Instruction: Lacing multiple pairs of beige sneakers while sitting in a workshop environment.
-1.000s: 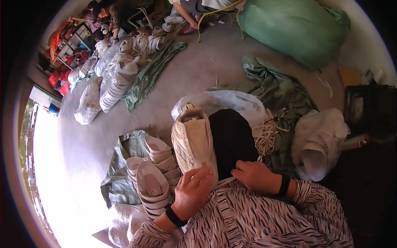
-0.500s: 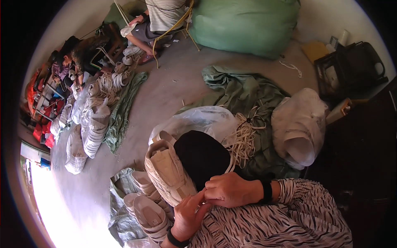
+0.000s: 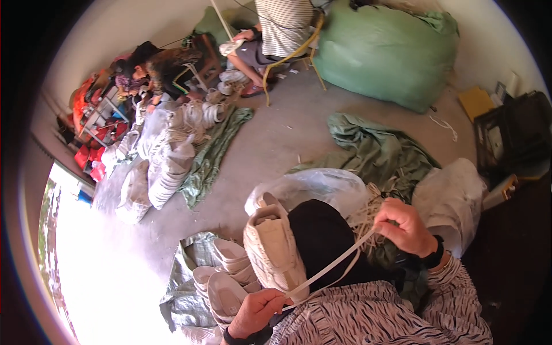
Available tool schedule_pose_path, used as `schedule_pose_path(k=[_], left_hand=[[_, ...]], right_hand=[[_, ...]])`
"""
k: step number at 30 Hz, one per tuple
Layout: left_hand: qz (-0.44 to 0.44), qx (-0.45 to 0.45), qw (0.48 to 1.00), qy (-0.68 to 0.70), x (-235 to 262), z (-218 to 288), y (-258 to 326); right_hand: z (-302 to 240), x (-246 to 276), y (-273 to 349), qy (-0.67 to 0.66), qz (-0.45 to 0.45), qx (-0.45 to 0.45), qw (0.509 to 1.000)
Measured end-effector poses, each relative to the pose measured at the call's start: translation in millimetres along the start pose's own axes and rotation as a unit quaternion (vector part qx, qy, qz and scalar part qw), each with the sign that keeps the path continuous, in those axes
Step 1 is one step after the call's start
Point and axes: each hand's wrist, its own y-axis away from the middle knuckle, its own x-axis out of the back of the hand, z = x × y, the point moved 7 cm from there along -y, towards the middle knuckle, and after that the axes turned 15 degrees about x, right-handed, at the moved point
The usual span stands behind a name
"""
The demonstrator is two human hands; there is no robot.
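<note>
i get strong daylight through the opening (image 3: 53, 207) at left, its glare burning the floor (image 3: 138, 244) beside it toward blank white. the near right sinks into deep shadow. my fisheye bows straight edges and blackens the corners; the pale lace (image 3: 330, 267) reads clearly, while the far-left red clutter (image 3: 84, 156) looks soft.

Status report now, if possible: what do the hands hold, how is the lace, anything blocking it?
Left hand and right hand both pinching the lace. Lace stretched straight between them, near the cream shoe. Nothing visibly blocking it.
</note>
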Motion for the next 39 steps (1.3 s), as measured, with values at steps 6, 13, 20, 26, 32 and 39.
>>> schedule_pose_path(k=[6,13,20,26,32,39], left_hand=[[-0.024,0.101,0.995,0.001,15.0,-48.7,-0.7],[0.012,0.097,0.994,0.053,46.4,-69.7,33.8],[0.178,0.065,0.982,-0.019,77.8,-82.7,18.7],[0.22,-0.195,0.932,-0.213,6.0,39.9,-15.4],[0.188,-0.176,0.947,-0.193,-12.8,62.6,-35.3],[0.168,-0.103,0.978,-0.075,3.2,23.3,-31.4]], right_hand=[[-5.4,-4.7,6.0,-0.46,0.13,-0.169,0.862],[163.8,126.6,74.5,-0.506,0.464,-0.215,0.695],[334.9,260.5,287.8,0.252,0.331,-0.479,0.773],[100.0,-63.7,-2.5,-0.32,0.055,-0.26,0.91],[-7.0,-162.3,-18.4,-0.452,-0.254,-0.189,0.834],[14.6,-121.4,-2.9,-0.246,-0.362,-0.145,0.887]])
